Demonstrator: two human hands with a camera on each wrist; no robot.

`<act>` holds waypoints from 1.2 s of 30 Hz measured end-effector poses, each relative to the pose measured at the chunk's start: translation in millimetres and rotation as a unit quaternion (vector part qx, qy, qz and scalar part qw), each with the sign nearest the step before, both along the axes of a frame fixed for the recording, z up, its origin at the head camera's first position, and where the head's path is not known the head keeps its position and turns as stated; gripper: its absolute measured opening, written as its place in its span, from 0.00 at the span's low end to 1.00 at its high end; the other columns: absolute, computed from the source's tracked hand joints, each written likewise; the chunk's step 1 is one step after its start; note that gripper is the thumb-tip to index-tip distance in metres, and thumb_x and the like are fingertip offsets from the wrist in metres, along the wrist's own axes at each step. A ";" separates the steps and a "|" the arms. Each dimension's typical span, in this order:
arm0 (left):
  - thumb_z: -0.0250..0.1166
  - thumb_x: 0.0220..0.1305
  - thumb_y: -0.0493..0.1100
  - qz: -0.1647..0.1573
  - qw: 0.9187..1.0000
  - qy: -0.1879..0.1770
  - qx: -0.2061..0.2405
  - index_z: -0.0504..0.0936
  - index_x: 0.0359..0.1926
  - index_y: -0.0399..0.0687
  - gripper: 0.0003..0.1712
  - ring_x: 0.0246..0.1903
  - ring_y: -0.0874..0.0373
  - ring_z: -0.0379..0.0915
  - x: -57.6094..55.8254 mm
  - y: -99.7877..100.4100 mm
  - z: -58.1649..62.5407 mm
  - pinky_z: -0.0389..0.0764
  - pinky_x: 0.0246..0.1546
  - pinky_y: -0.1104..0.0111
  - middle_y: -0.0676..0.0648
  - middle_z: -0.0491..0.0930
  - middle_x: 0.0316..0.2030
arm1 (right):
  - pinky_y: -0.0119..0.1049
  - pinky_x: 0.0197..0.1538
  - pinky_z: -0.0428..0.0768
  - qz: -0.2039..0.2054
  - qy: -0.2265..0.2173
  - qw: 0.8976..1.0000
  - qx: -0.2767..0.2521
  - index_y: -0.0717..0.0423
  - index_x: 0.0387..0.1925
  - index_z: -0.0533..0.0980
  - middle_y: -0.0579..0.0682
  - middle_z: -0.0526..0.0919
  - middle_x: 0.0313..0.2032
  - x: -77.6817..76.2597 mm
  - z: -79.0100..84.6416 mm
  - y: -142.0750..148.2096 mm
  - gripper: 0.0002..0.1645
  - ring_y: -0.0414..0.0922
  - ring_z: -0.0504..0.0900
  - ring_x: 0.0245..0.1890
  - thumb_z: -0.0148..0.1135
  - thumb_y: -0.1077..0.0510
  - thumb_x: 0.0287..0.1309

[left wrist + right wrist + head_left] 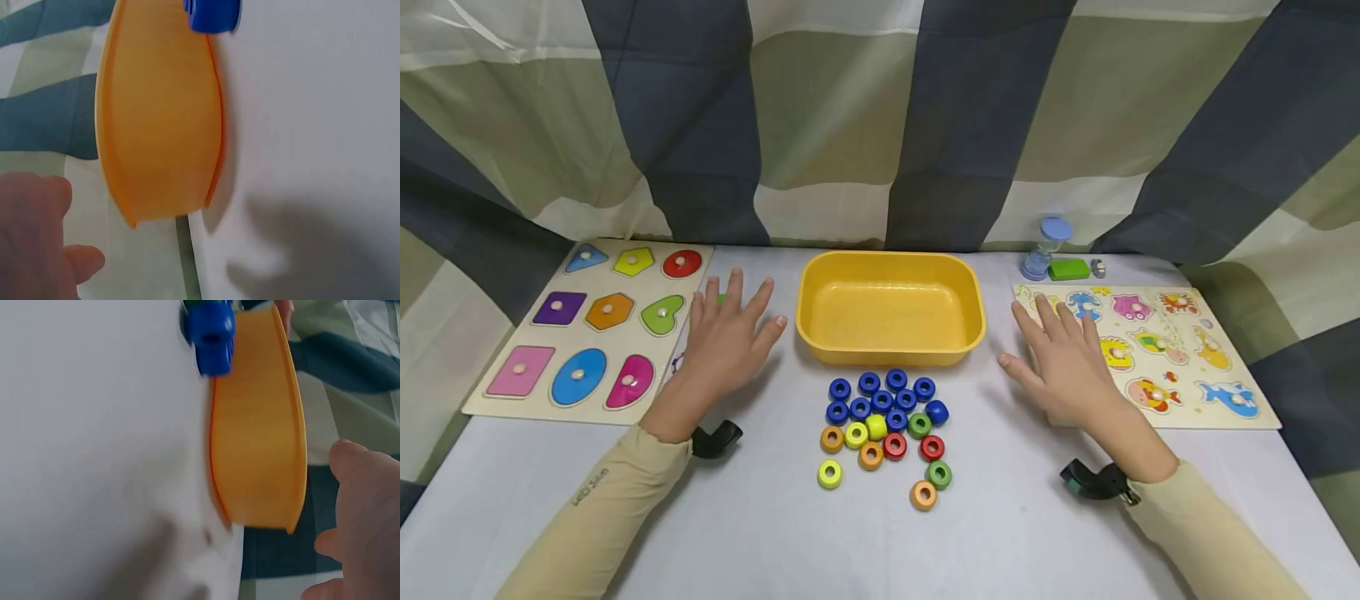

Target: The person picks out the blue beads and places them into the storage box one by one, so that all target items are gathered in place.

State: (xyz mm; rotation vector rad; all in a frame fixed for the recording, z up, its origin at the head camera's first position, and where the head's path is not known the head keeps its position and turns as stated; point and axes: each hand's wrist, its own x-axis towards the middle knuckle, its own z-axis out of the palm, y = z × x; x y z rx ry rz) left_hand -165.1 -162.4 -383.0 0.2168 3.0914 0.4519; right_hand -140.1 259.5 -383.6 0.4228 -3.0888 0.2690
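Note:
My left hand [722, 346] hovers left of the yellow tray [891, 357], fingers spread and holding nothing. On the tray's other side, my right hand [1063, 367] is spread too, over the left edge of the animal puzzle board [1195, 412]. Nothing shows inside the tray. In front of it lie several blue beads [882, 402], with yellow beads [830, 474], orange beads [871, 455], red beads [932, 448] and green beads [938, 475] nearer to me. Both wrist views show the tray's side wall [162, 125] and a few blue beads [211, 331].
A shape puzzle board [568, 333] lies at the left, partly beside my left forearm. Behind the animal board stand a small blue-capped hourglass-like item [1045, 248], a green block [1069, 269] and a tiny silvery object [1098, 267]. A checked curtain [835, 108] hangs behind the table.

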 end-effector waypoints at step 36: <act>0.52 0.73 0.47 0.015 0.900 0.020 0.436 0.58 0.74 0.57 0.30 0.72 0.58 0.56 6.2 51.0 -53.3 0.64 0.70 0.63 0.52 0.58 0.74 | 0.29 0.37 0.80 0.241 -0.011 0.940 -0.243 0.51 0.44 0.82 0.42 0.83 0.41 29.2 -16.0 -74.0 0.12 0.33 0.76 0.34 0.67 0.58 0.57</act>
